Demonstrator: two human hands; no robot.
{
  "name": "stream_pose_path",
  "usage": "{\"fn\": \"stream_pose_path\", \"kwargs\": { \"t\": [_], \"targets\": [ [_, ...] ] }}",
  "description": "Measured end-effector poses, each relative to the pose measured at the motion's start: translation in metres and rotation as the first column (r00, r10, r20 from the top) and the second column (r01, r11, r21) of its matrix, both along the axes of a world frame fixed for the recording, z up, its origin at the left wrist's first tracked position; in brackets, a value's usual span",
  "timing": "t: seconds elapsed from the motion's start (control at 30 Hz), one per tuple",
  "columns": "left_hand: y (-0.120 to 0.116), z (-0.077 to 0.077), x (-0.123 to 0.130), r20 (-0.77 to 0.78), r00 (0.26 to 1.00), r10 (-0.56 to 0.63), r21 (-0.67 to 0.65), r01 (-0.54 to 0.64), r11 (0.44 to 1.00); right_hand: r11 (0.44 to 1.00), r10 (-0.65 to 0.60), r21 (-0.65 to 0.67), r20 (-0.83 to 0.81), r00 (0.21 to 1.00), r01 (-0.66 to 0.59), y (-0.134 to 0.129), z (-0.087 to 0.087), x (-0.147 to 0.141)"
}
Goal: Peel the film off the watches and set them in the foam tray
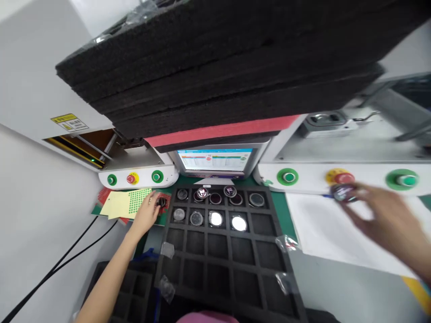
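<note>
Where right hand (387, 215) pinches: round device (342, 193), between fingertips, at the side toward foam tray (217, 246).
Left hand (145, 216): fingers bent beside dark piece (162, 202); grip unclear.

The right hand (390, 220) and its disc (344, 193) are motion-blurred at right. Text on the screen (215, 160), center, is too small to read. The top edge crops the foam stack (218, 67).

A green-topped bench (282, 208) carries a black foam tray (242, 264), with yellow sheets (117, 202) to its left and white sheets (323, 229) to its right.
</note>
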State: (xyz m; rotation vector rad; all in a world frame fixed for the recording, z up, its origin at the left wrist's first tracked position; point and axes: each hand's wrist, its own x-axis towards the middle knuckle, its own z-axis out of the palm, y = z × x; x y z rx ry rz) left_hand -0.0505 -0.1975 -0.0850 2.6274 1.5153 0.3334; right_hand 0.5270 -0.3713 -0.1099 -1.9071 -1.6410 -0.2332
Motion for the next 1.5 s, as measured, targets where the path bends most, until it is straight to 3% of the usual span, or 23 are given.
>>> {"fn": "stream_pose_path", "kwargs": {
  "t": [0.1, 0.2, 0.33, 0.43, 0.53, 0.63, 0.77, 0.9, 1.0, 1.1, 1.17, 1.33, 1.5],
  "targets": [
    [-0.005, 0.019, 0.03, 0.027, 1.0, -0.013, -0.003, 0.013, 1.0, 0.992, 0.126, -0.01, 0.011, 0.992, -0.126, -0.042, -0.03, -0.036],
    [-0.014, 0.027, 0.081, 0.005, 0.996, -0.084, -0.074, 0.084, 0.994, 0.985, 0.174, 0.005, 0.012, 0.985, -0.174, -0.052, -0.042, -0.059],
    [-0.015, 0.028, 0.141, -0.047, 0.993, -0.112, -0.177, 0.102, 0.979, 0.974, 0.223, 0.033, -0.008, 0.975, -0.222, -0.012, -0.029, -0.09],
    [-0.008, 0.031, 0.161, -0.095, 0.991, -0.096, -0.235, 0.072, 0.969, 0.936, 0.346, -0.054, -0.045, 0.937, -0.348, 0.036, -0.019, -0.134],
    [0.0, 0.032, 0.166, -0.124, 0.987, -0.098, -0.281, 0.06, 0.958, 0.906, 0.39, -0.141, -0.09, 0.916, -0.4, 0.078, -0.017, -0.176],
    [0.002, 0.029, 0.166, -0.105, 0.989, -0.102, -0.298, 0.066, 0.952, 0.903, 0.367, -0.19, -0.125, 0.922, -0.385, 0.102, -0.019, -0.197],
    [-0.005, 0.028, 0.159, 0.012, 0.995, -0.095, -0.286, 0.094, 0.953, 0.901, 0.344, -0.229, -0.144, 0.928, -0.37, 0.109, -0.026, -0.2],
    [-0.002, 0.051, 0.115, 0.184, 0.983, -0.021, -0.2, 0.058, 0.978, 0.899, 0.329, -0.25, -0.156, 0.931, -0.359, 0.106, -0.033, -0.194],
    [0.03, 0.08, 0.059, 0.25, 0.959, 0.135, -0.101, -0.113, 0.988, 0.908, 0.303, -0.249, -0.167, 0.938, -0.337, 0.102, -0.039, -0.192],
    [0.087, 0.101, 0.007, 0.24, 0.93, 0.278, -0.009, -0.284, 0.959, 0.918, 0.283, -0.235, -0.176, 0.943, -0.319, 0.099, -0.043, -0.191],
    [0.13, 0.106, -0.016, 0.2, 0.928, 0.314, 0.014, -0.324, 0.946, 0.922, 0.279, -0.224, -0.18, 0.943, -0.315, 0.098, -0.045, -0.191],
    [0.223, 0.105, -0.031, 0.065, 0.953, 0.295, -0.008, -0.295, 0.955, 0.931, 0.271, -0.2, -0.178, 0.946, -0.304, 0.097, -0.046, -0.192],
    [0.274, 0.103, -0.026, -0.064, 0.96, 0.274, -0.094, -0.279, 0.956, 0.94, 0.251, -0.189, -0.175, 0.952, -0.283, 0.098, -0.044, -0.195]
  ]
}}
